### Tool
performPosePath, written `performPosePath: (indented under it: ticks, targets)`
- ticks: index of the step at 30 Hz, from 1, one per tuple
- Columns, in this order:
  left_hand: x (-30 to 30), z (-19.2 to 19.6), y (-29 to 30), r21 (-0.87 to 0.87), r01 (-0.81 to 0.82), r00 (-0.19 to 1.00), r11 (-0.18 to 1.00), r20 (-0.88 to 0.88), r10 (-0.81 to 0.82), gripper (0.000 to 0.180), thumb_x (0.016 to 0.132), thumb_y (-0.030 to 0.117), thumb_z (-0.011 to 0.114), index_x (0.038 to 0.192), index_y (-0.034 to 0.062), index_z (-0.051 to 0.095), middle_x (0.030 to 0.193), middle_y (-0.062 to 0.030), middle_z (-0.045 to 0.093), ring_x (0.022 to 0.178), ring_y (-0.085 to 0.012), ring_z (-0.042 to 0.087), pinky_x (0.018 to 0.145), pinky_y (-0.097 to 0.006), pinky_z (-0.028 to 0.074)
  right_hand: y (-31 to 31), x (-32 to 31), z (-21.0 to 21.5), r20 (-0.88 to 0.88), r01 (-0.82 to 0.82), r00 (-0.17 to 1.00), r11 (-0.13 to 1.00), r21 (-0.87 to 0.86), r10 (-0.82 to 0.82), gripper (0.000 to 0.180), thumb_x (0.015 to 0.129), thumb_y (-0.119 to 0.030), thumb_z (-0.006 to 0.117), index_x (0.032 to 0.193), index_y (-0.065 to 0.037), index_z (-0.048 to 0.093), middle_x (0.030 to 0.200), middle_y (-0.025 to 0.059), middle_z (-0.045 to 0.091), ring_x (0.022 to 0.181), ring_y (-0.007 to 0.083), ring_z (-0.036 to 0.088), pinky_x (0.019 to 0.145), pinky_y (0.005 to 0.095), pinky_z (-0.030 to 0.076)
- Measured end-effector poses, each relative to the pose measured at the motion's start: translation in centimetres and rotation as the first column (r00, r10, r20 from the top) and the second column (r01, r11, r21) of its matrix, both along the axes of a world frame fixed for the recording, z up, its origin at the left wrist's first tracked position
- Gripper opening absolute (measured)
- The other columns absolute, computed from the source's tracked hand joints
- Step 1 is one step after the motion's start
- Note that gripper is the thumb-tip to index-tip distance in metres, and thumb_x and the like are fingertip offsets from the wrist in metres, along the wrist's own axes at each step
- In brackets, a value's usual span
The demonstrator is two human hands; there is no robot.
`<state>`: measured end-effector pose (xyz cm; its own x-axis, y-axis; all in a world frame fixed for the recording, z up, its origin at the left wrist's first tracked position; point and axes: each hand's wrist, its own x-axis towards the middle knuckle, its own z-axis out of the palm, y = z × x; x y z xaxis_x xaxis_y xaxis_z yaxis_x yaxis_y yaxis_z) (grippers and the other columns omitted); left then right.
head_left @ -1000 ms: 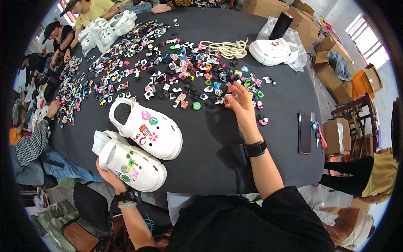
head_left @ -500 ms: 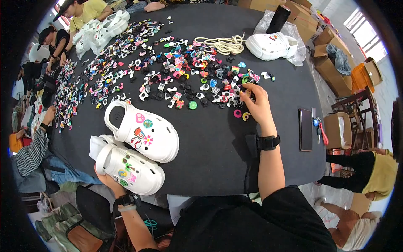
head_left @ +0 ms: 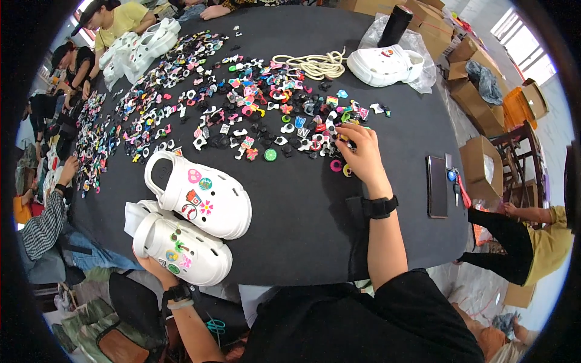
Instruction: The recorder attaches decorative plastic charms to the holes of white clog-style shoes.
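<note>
My left hand (head_left: 158,272) grips the heel of the nearer white clog (head_left: 209,257) at the table's front left. Colourful charms, among them a palm tree and a green disc, sit in its upper. Touching it on the far side, a second white clog (head_left: 225,209) carries a pink flower, a baseball and other charms. My right hand (head_left: 363,154) is at the right end of a big spread of loose shoe charms (head_left: 260,100). Its thumb and forefinger are curled in a pinch among them; whatever lies between the tips is too small to make out.
Beyond the charms lie a coil of cream cord (head_left: 315,63), a white clog (head_left: 384,65) on clear plastic and a black cylinder (head_left: 396,26). A phone (head_left: 437,186) and keys (head_left: 457,189) rest near the right edge. Other people work along the left side, near more white clogs (head_left: 142,48).
My right hand has shifted slightly left and its fingers have curled closer at the charms. My left hand still holds the clog. The whole view has moved a little.
</note>
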<state>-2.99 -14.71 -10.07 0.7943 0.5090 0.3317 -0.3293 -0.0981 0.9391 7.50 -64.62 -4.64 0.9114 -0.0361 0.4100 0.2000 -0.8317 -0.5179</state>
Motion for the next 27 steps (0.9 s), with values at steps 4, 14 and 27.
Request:
performPosePath:
  ticks: [4, 14, 27]
  targets:
    - [-0.1, -0.1, 0.0, -0.009, 0.015, 1.0, 1.0, 0.004, -0.015, 0.029, 0.091, 0.014, 0.057, 0.114, -0.0018, 0.051, 0.111, -0.0161, 0.061, 0.095, -0.0234, 0.064, 0.082, -0.037, 0.053, 0.5, -0.2, 0.4, 0.006, -0.011, 1.0, 1.0, -0.001, 0.011, 0.027, 0.076, -0.012, 0.067, 0.102, -0.01, 0.068, 0.11, 0.0058, 0.063, 0.102, 0.0302, 0.053, 0.092, 0.0378, 0.041]
    - [-0.9, -0.2, -0.3, -0.017, 0.041, 0.999, 0.999, -0.002, -0.041, 0.03, 0.09, 0.014, 0.056, 0.115, -0.0025, 0.052, 0.112, -0.0165, 0.06, 0.095, -0.0239, 0.064, 0.083, -0.037, 0.053, 2.4, -0.5, 1.4, -0.064, -0.16, 0.975, 0.874, 0.458, 0.211, 0.025, 0.08, -0.007, 0.063, 0.105, -0.008, 0.066, 0.104, 0.0104, 0.062, 0.098, 0.0269, 0.058, 0.084, 0.0344, 0.046]
    - [-0.9, 0.0, -0.2, -0.03, 0.058, 0.998, 0.998, -0.004, -0.058, 0.031, 0.09, 0.013, 0.056, 0.116, -0.0034, 0.052, 0.114, -0.0169, 0.06, 0.096, -0.0244, 0.064, 0.083, -0.038, 0.053, 2.1, -0.1, 0.2, -0.069, -0.129, 0.989, 0.99, 0.064, 0.133, 0.023, 0.073, -0.012, 0.069, 0.096, -0.017, 0.07, 0.093, 0.0076, 0.058, 0.091, 0.0261, 0.054, 0.081, 0.038, 0.044]
